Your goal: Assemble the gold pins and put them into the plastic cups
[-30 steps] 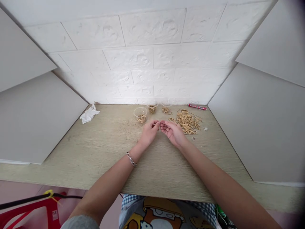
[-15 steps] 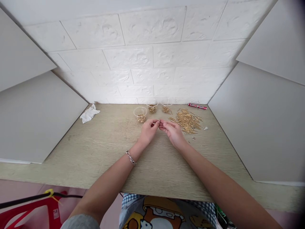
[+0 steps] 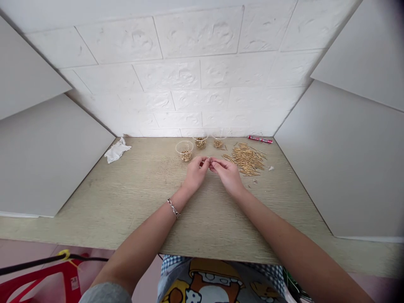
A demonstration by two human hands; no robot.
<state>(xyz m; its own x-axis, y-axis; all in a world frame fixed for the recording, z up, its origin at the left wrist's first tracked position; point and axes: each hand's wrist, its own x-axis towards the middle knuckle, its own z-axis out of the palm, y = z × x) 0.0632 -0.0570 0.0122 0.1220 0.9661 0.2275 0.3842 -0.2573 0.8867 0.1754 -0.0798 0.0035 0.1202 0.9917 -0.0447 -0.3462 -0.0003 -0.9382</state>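
Observation:
My left hand [image 3: 196, 172] and my right hand [image 3: 227, 174] meet fingertip to fingertip over the wooden table [image 3: 132, 198]. Both are pinched closed on something tiny between them, too small to name. The left wrist wears a silver bracelet [image 3: 174, 208]. Just beyond the left hand stands a clear plastic cup [image 3: 184, 150] with small golden pieces in it. A loose pile of golden sticks [image 3: 248, 159] lies to the right of my right hand.
Two more clear cups [image 3: 201, 142] [image 3: 218, 142] with golden pieces stand by the white brick wall. A crumpled white tissue [image 3: 116, 150] lies at the far left, a red pen-like object [image 3: 260, 139] at the far right. Grey panels [image 3: 47, 155] flank the table.
My right hand has turned from palm-up and partly open to closed, its fingertips drawn in against the left hand's pinch. Both hands shifted slightly away from me.

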